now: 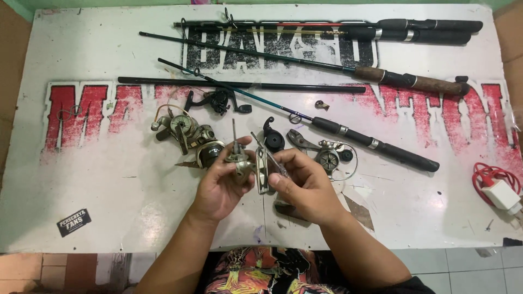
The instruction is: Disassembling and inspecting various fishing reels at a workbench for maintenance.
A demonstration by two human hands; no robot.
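Observation:
My left hand (218,188) holds a small metal fishing reel body (239,160) with a thin shaft sticking up. My right hand (305,188) grips a thin screwdriver (269,155) whose tip points up and left toward that reel body. A silvery reel side plate (262,171) stands between both hands, touched by my fingers. Both hands hover just above the white painted table (109,179), near its front edge.
Loose reel parts lie behind my hands: a gold spinning reel (182,130), a black spool (273,140), a reel frame with bail wire (329,158). Several fishing rods (376,144) cross the far half. A white charger with red cable (498,188) lies right.

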